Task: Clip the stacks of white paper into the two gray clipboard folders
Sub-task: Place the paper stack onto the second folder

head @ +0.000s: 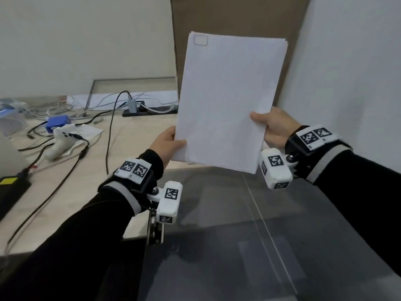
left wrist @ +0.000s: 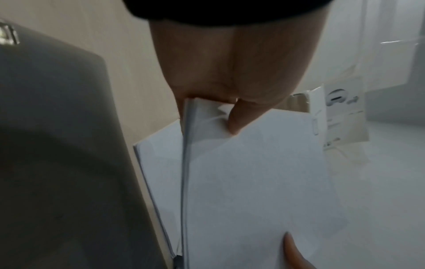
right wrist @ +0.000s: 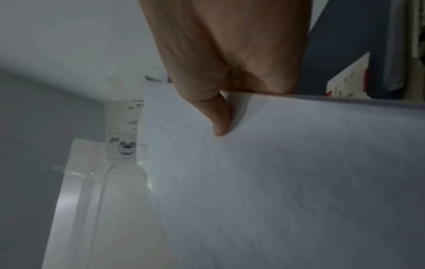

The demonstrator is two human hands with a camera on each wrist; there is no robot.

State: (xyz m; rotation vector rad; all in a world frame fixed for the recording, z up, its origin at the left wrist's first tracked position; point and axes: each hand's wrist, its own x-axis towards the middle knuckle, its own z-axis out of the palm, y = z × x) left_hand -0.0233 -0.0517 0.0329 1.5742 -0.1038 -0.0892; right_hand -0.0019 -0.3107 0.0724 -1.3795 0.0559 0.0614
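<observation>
I have both hands on one stack of white paper (head: 230, 98), lifted clear of the desk and held nearly upright in the middle of the head view, its top leaning toward one o'clock. My left hand (head: 166, 144) pinches the stack's lower corner at seven o'clock, thumb on the near face and the other fingers hidden behind the sheets; the left wrist view shows that thumb (left wrist: 239, 118) pressed flat on the top sheet, with the sheet edges fanned slightly beside it. My right hand (head: 273, 127) grips the stack's edge at four o'clock the same way — thumb in front, fingers behind — and the right wrist view confirms the thumb (right wrist: 218, 120) bearing on the paper. The upper corner of the top sheet, at eleven o'clock, carries a faint rounded-rectangle mark. Below the stack, filling the five-to-six o'clock part of the head view, lies an open gray clipboard folder (head: 271, 235) flat on the wooden desk (head: 121, 135), its center crease running diagonally; its metal clip (head: 155, 233) sits at the folder's left edge, just under my left wrist. I cannot make out a second folder with certainty. Off at nine o'clock the desk holds a tangle of cables (head: 65, 131), a small blue box (head: 58, 122) and a white handheld controller (head: 63, 137), all well apart from the paper. A brown board (head: 238, 18) stands behind the stack at twelve o'clock.
</observation>
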